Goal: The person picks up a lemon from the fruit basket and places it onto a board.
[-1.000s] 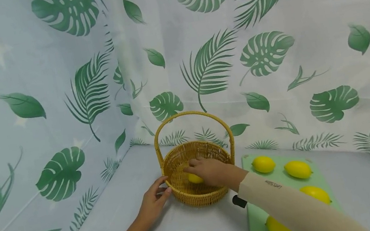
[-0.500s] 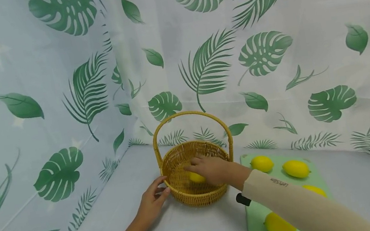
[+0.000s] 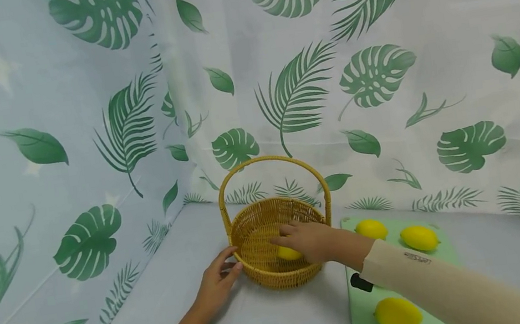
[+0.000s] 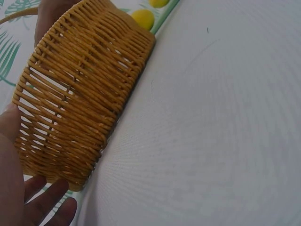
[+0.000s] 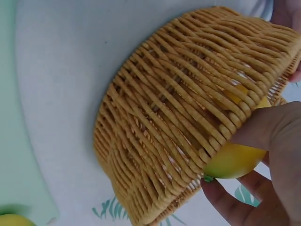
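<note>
A wicker basket (image 3: 283,280) with an arched handle stands on the white table. Inside it my right hand (image 3: 309,241) holds a lemon (image 3: 289,253), low near the basket's right side. In the right wrist view the thumb crosses in front of the yellow lemon (image 5: 235,162), whose tip is greenish; whether a second one lies behind is unclear. My left hand (image 3: 215,286) rests against the basket's left rim, thumb and forefinger apart. The left wrist view shows its fingers (image 4: 47,200) loosely spread along the wicker side.
To the right of the basket lies a green board (image 3: 366,314). Lemons sit on it: one at the back (image 3: 371,229), another beside it (image 3: 419,239), and one at the front (image 3: 398,316). My right sleeve covers part of the board. A leaf-patterned curtain (image 3: 241,103) rises behind.
The right hand and the lemon in it have shifted a little to the right within the basket. The left hand stays at the rim. The right sleeve now hides one lemon on the board.
</note>
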Motion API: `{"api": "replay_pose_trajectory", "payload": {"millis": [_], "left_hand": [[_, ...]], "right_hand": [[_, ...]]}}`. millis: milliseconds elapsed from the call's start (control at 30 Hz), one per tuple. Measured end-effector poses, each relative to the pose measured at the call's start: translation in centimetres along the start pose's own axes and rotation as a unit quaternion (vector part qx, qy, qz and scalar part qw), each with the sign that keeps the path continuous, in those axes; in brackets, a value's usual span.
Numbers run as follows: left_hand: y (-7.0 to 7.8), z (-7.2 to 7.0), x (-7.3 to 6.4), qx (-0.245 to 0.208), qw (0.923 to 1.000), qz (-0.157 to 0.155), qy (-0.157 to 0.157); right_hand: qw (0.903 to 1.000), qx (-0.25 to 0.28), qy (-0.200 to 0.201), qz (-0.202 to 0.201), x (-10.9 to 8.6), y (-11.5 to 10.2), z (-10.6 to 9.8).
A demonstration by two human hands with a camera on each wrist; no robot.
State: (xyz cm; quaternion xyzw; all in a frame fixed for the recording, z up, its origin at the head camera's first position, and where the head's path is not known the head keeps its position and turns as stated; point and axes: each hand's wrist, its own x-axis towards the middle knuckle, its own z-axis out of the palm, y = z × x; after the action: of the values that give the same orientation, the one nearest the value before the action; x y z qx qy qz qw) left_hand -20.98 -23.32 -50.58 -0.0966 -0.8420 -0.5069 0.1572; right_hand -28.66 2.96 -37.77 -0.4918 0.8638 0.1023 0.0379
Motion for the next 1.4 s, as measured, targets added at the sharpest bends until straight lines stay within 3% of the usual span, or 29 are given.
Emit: {"api": "replay_pose_trajectory", "payload": {"millis": [500,733,1400], "left_hand": [[0.1,0.2,-0.1,0.001,0.9998,-0.017,0.002],[-0.2,0.3,0.1,0.005,0.9999,-0.012,0.005],[-0.1,0.2,0.0,0.005,0.9999,-0.01,0.003]], "right_hand": [[0.9988,-0.024,0.032,-0.028,-2.7,0.4,-1.3],[0.9962,-0.054,0.049,-0.047,-3.5,0.9,-2.5],[0.9932,-0.064,0.075,-0.062,-6.3,1.4,-3.4]]}}
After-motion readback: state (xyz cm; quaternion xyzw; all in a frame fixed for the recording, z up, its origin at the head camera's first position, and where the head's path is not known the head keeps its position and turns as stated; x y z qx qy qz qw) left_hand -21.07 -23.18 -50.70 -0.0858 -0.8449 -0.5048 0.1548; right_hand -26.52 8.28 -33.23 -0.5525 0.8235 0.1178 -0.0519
